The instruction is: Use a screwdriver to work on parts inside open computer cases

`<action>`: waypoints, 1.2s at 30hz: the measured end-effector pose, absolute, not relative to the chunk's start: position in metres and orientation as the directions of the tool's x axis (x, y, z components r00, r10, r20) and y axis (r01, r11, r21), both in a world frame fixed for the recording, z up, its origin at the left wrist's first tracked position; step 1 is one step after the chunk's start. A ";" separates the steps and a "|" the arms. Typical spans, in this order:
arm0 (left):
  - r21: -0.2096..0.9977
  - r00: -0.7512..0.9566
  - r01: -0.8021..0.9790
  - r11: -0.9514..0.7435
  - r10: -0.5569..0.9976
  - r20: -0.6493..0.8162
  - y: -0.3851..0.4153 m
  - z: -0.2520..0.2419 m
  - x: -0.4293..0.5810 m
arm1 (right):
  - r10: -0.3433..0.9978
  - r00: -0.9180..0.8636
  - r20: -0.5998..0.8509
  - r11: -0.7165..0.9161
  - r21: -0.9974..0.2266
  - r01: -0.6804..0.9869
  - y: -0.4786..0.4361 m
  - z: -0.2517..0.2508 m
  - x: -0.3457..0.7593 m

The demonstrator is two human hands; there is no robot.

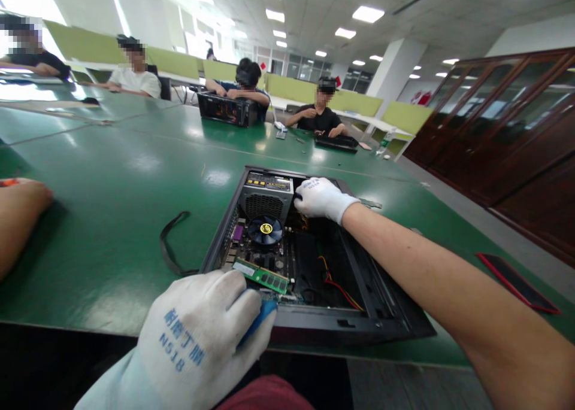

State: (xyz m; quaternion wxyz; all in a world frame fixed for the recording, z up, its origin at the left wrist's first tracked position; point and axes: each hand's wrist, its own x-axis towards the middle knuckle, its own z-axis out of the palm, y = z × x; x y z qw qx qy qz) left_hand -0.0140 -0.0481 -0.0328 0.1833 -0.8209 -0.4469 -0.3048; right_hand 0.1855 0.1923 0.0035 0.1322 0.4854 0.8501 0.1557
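An open black computer case (pixel 309 323) lies on its side in front of me. Inside are a power supply (pixel 265 200), a cooling fan (pixel 266 229) and the motherboard (pixel 287 248). A green memory stick (pixel 261 275) lies at a slant over the near part of the board. My left hand (pixel 197 332), in a white glove, curls its fingers over the case's near left corner, close to the stick; its fingertips are partly hidden. My right hand (pixel 321 199), also gloved, reaches to the far rim beside the power supply. Its fingers are closed, and what they hold is hidden.
A dark strap (pixel 173 242) lies left of the case. At right is a black red-edged panel (pixel 516 281). Another person's hand (pixel 22 218) is at the left. Across the green table (pixel 112 176), co-workers sit, with another computer case (pixel 224 109) and a black part (pixel 336 142).
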 end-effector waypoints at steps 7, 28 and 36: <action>-0.021 0.406 0.845 -0.534 0.617 0.674 -0.048 -0.032 -0.013 | 0.732 -0.580 0.359 0.493 0.309 0.813 0.150 0.026 0.181; -0.037 0.407 0.852 -0.522 0.616 0.675 -0.045 -0.034 -0.012 | 0.461 -0.808 -0.366 0.871 0.362 0.333 0.117 -0.020 0.144; -0.009 0.404 0.845 -0.535 0.626 0.667 -0.047 -0.034 -0.012 | 0.595 -0.725 -0.347 0.800 0.345 0.492 0.109 0.007 0.163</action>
